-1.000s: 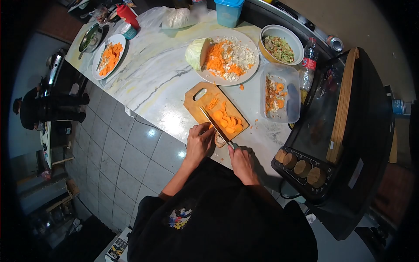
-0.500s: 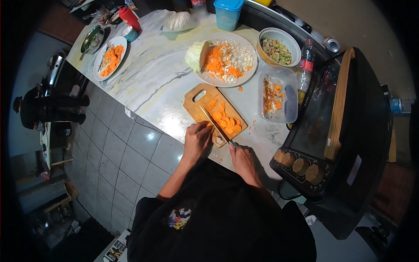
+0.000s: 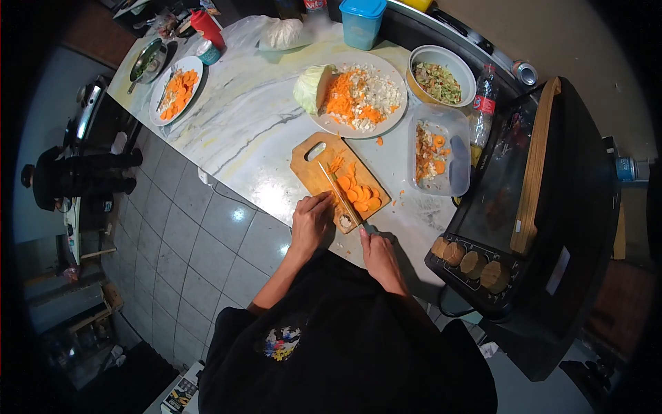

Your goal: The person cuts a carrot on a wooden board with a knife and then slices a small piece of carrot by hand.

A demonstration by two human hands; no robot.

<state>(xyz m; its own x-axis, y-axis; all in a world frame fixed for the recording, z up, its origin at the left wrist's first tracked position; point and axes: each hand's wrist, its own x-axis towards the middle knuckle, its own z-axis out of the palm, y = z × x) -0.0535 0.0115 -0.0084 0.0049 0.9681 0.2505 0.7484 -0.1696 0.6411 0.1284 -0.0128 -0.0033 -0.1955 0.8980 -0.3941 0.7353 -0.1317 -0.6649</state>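
Observation:
My right hand is closed around the handle of a kitchen knife, whose blade lies diagonally above the wooden cutting board. To the left of the blade, my left hand has its fingers bent and pressed together on a piece of carrot, mostly hidden under the fingertips. Round carrot slices are heaped right of the blade, and thin carrot strips lie near its tip. A small pale scrap rests at the board's near end.
Beyond the board stands a plate of chopped vegetables with a cabbage piece. A plastic container, a bowl and a bottle are at right, beside a black oven. Another person stands far left.
The knife's handle and my right hand have shifted slightly left, and the blade has moved a little relative to the board. My left hand stays on the carrot piece.

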